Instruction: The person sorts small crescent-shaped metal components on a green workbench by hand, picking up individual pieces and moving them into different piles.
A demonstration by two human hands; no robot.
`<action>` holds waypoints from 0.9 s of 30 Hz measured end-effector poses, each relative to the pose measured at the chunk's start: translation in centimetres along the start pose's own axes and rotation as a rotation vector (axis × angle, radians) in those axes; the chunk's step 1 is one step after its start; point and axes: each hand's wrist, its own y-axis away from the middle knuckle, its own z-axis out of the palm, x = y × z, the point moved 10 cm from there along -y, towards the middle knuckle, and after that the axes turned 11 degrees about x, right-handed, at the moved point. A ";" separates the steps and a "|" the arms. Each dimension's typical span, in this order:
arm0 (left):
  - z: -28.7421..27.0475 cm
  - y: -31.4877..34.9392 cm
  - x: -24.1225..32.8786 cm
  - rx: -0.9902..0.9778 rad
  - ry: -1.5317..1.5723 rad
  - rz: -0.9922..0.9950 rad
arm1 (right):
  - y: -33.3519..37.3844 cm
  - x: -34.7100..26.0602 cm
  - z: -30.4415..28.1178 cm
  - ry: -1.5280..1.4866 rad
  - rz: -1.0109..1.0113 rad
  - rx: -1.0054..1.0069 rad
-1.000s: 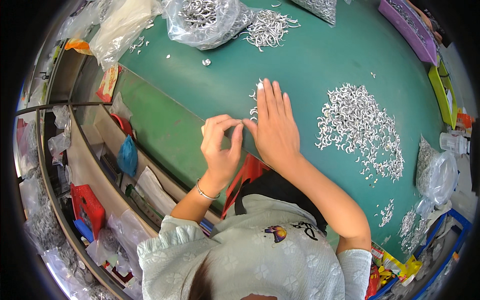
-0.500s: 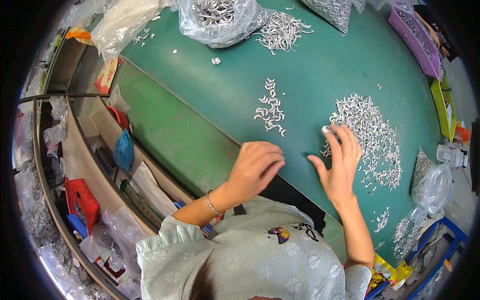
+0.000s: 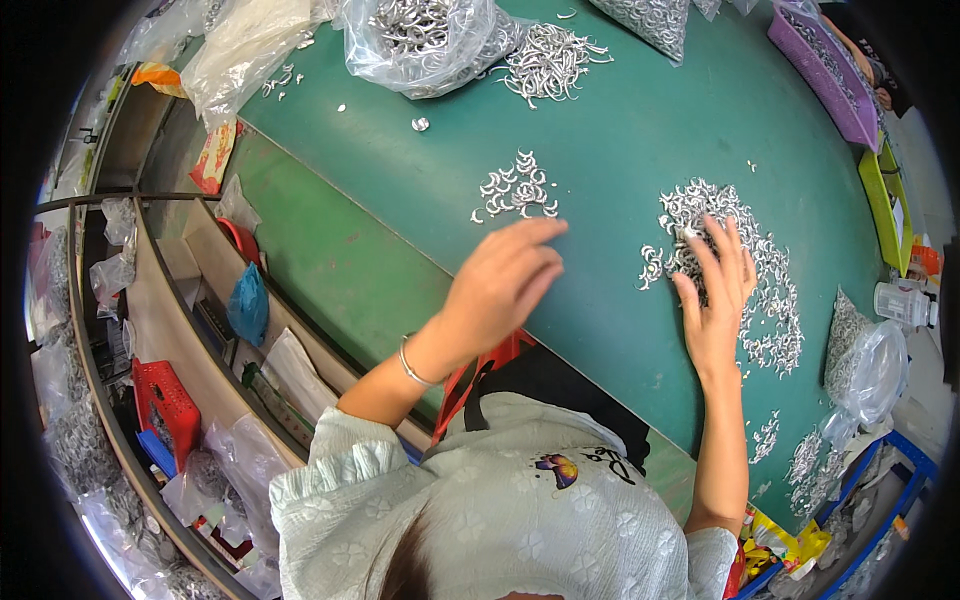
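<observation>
Small silver crescent-shaped metal pieces lie in a large pile (image 3: 770,300) on the green tabletop. My right hand (image 3: 718,290) rests over the left part of that pile, fingers spread, partly hiding the pieces beneath. Just left of its fingers sits a little clump of crescents (image 3: 651,268), slightly apart from the pile. A smaller group of the same pieces (image 3: 515,188) lies farther left. Immediately below this group is my left hand (image 3: 505,280), its fingers stretched loosely to the right and its thumb apart, with nothing visible in it.
A clear bag of silver pieces (image 3: 420,50) stands at the back beside a heap of longer curved pieces (image 3: 555,65). Purple (image 3: 825,80) and lime-green bins (image 3: 885,200) line the right edge. Another filled bag (image 3: 865,370) is at right. Open drawers (image 3: 170,300) run along the left.
The smaller group of crescents has shifted left and away from me, bunching wider. My right hand has moved right onto the pile, and my left hand has risen slightly toward the smaller group.
</observation>
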 end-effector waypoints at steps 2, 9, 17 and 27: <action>1.4 1.1 2.3 -0.075 0.065 0.006 | -0.2 -0.4 0.2 -0.041 0.022 -0.038; 4.3 3.9 4.1 -0.104 0.265 -0.194 | 3.4 -2.8 1.8 0.094 -0.069 -0.330; 7.7 4.8 5.4 -0.180 0.466 -0.428 | 6.2 -3.6 -4.9 -0.253 0.070 -0.014; 9.6 5.5 6.5 -0.374 0.678 -0.652 | 7.7 -2.1 -5.5 -0.570 0.300 0.119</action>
